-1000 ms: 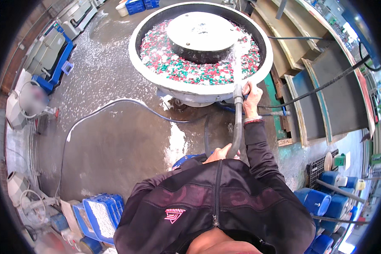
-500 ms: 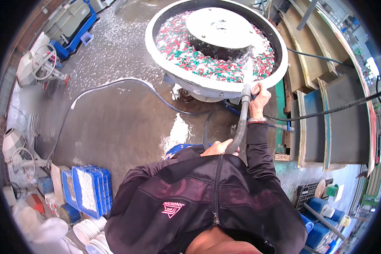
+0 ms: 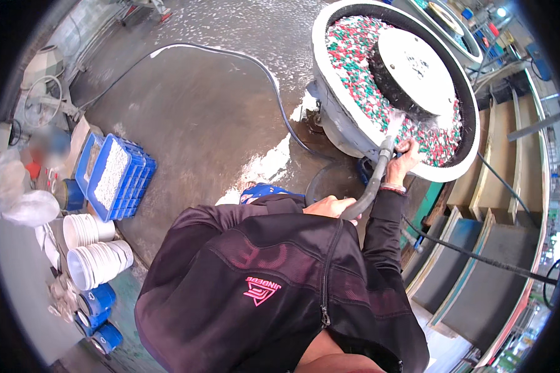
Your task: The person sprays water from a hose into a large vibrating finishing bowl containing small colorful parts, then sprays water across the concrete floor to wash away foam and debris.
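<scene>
A thick grey hose (image 3: 373, 183) runs forward from beside my jacket to the near rim of a round white-rimmed tub (image 3: 434, 172). Near my body, my left hand (image 3: 328, 206) is closed around its lower part. My right hand (image 3: 403, 164) is closed at the hose's front end, fingers curled beside the nozzle and close to the rim; part of that grip is hidden. Water (image 3: 394, 124) sprays from the nozzle into the tub. Red, green and white small pieces (image 3: 358, 81) fill the ring around a white round centre cover (image 3: 417, 65).
A thin dark hose (image 3: 280, 105) curves over the wet floor. At left stand blue crates (image 3: 140, 183) with white pieces, stacked white buckets (image 3: 99, 264) and blue drums (image 3: 96, 299). Wooden-edged troughs (image 3: 470, 273) line the right side, crossed by a black cable (image 3: 473, 252).
My view has turned, so the tub sits farther right and tilted, and the left-side crates and buckets show more. Both hands keep their places on the hose; water still sprays.
</scene>
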A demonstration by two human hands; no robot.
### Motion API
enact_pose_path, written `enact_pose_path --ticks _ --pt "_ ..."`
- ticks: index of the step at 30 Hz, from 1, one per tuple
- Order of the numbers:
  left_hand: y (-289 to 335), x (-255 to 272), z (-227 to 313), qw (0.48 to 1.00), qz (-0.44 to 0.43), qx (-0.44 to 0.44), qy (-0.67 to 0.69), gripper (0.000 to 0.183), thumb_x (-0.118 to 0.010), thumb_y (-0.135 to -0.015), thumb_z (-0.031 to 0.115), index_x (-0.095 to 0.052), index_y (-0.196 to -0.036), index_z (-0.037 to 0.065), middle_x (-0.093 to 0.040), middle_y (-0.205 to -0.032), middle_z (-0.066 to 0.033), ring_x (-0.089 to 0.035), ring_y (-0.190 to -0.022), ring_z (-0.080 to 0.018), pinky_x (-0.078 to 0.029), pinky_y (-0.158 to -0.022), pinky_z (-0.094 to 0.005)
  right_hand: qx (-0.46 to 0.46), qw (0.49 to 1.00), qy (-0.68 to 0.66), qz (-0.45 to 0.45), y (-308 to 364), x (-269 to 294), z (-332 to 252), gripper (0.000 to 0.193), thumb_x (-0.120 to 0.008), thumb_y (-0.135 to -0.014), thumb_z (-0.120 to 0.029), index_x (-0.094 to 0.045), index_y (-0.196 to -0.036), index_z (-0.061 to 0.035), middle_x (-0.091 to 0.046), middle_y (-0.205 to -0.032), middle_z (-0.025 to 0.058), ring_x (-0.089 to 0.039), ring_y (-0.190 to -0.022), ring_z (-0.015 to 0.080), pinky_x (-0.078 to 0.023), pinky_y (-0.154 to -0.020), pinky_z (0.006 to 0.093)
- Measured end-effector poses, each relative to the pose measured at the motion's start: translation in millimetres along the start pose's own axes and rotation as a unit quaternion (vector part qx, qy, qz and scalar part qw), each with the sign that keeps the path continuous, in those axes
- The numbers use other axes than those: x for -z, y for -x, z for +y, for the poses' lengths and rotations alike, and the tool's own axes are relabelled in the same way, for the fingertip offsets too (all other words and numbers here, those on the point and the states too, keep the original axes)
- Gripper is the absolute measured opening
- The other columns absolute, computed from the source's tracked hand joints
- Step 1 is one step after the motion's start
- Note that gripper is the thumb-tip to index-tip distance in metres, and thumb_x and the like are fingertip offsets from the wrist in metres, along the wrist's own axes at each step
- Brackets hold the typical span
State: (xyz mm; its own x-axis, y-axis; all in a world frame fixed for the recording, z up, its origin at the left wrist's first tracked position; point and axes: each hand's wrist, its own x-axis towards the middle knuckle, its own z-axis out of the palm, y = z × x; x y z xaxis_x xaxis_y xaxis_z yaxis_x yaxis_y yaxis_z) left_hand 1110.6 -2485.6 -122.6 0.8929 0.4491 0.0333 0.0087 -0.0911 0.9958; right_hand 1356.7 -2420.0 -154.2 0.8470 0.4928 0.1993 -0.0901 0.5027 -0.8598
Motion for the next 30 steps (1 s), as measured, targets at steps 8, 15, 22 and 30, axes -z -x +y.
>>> enact_pose_path --ticks 8,15,22,30 --pt "20.7 42.9 -1.7 0.992 0.076 -0.005 0.099 0.027 -0.061 -0.078 0.022 -0.052 -0.094 0.003 -0.064 -0.082 -0.0111 -0.063 -0.076 -0.0229 -0.047 -0.067 -0.0319 0.036 0.993 0.086 -0.067 11.9 -80.2 27.1 0.032 -0.050 -0.081 -0.009 -0.044 -0.050 -0.0036 -0.045 -0.048 0.0040 -0.042 -0.044 0.0116 -0.033 -0.047 0.0251" --pt "34.8 83.5 3.3 0.997 0.058 -0.009 0.054 0.021 -0.061 -0.078 0.014 -0.051 -0.093 0.003 -0.062 -0.075 -0.0054 -0.062 -0.072 -0.0131 -0.048 -0.067 -0.0256 0.029 0.995 0.057 -0.077 24.4 -122.4 22.4 0.034 -0.048 -0.082 -0.010 -0.038 -0.051 -0.0044 -0.042 -0.050 0.0048 -0.040 -0.047 0.0123 -0.032 -0.050 0.0254" --pt "50.5 127.0 6.3 0.998 0.039 -0.011 0.050 0.020 -0.060 -0.078 0.015 -0.051 -0.091 0.003 -0.062 -0.074 -0.0064 -0.061 -0.070 -0.0137 -0.047 -0.066 -0.0270 0.032 0.998 0.046 -0.025 39.1 -154.8 29.3 0.034 -0.050 -0.080 -0.008 -0.041 -0.048 -0.0039 -0.043 -0.045 0.0043 -0.041 -0.043 0.0121 -0.032 -0.044 0.0253" --pt "78.4 186.6 -14.3 0.998 -0.003 -0.015 0.064 0.028 -0.062 -0.077 0.020 -0.051 -0.098 0.006 -0.062 -0.084 -0.0071 -0.061 -0.079 -0.0156 -0.046 -0.072 -0.0283 0.057 0.998 0.031 -0.021 60.2 -208.2 43.5 0.033 -0.050 -0.080 -0.009 -0.044 -0.048 -0.0035 -0.045 -0.046 0.0041 -0.042 -0.042 0.0116 -0.033 -0.045 0.0244"
